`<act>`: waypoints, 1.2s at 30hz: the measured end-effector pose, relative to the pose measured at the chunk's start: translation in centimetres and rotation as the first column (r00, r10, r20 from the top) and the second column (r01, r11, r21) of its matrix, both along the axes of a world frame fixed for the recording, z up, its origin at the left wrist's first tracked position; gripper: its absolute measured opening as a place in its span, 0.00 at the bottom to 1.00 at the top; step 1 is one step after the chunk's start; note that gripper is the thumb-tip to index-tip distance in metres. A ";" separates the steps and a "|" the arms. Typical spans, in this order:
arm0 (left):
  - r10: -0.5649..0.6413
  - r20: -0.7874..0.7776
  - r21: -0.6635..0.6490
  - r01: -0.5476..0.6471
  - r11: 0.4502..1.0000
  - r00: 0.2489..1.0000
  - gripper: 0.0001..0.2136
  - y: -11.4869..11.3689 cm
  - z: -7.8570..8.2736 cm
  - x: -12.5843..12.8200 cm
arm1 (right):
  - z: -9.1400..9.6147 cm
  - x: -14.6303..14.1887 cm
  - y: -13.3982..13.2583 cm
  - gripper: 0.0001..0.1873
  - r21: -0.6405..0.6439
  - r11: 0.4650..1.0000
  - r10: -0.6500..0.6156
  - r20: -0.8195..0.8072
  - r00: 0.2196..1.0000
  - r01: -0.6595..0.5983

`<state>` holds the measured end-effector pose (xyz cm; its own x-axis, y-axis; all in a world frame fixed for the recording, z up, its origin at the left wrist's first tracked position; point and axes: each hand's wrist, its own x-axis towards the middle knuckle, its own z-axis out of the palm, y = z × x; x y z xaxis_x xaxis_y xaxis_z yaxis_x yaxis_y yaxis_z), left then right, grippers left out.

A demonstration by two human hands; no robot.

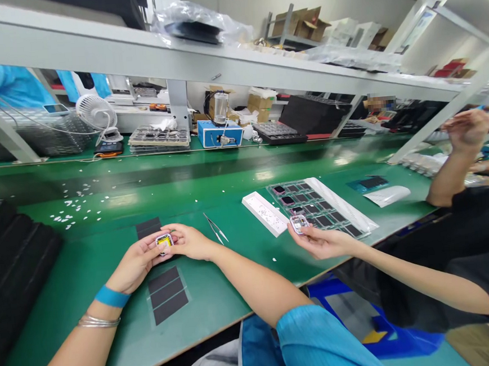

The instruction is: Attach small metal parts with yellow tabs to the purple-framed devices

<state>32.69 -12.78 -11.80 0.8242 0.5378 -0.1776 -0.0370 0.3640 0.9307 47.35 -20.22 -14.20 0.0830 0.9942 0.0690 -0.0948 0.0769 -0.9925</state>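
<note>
Between the fingers of my left hand (138,262) and my right hand (190,242) is a small square device housing (164,243) with rounded corners, a pale rim and a yellow part inside. Both hands grip its edges just above the green bench. Beneath and behind them lies a dark sheet (148,227), partly hidden. Closer to the bench edge is a clear sheet with black rectangular pieces (167,295). A pair of tweezers (216,228) rests right of my right hand.
A co-worker's hand (316,239) at the right holds a similar housing (299,224) over a tray of dark square parts (320,204). A white box (264,212) holds small bits. Black foam blocks (18,285) are stacked left; white scraps (75,206) lie behind. A shelf beam (226,63) crosses above.
</note>
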 end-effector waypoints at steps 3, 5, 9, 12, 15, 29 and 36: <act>0.010 -0.002 -0.016 -0.010 1.000 1.000 0.23 -0.1 0.1 0.0 | -0.2 0.4 0.1 0.28 0.002 0.999 0.032 -0.020 0.999 -0.032; 0.019 -0.010 -0.022 -0.020 1.000 1.000 0.24 0.0 0.0 0.0 | -0.5 0.4 0.2 0.29 0.021 0.999 0.036 -0.021 0.999 -0.036; 0.025 -0.016 -0.014 -0.025 1.000 1.000 0.25 0.1 -0.3 0.1 | -1.2 0.3 0.5 0.30 0.042 0.999 0.021 -0.010 1.000 -0.020; 0.031 -0.023 -0.010 -0.031 0.999 0.999 0.25 0.0 -0.3 0.1 | -1.4 0.2 0.5 0.30 0.050 0.999 0.004 0.022 1.000 -0.005; 0.039 -0.034 -0.011 -0.039 0.999 0.999 0.25 0.0 -0.2 0.1 | -1.3 0.1 0.5 0.30 0.053 0.999 -0.006 0.039 0.999 0.004; 0.075 -0.055 -0.032 -0.077 0.997 0.996 0.23 -0.2 -0.1 0.2 | -0.8 -0.3 0.2 0.30 0.059 0.997 -0.057 0.108 0.992 0.051; 0.071 -0.052 -0.025 -0.072 0.997 0.996 0.24 0.0 -0.3 0.2 | -0.8 -0.5 0.1 0.30 0.068 0.995 -0.077 0.152 0.985 0.067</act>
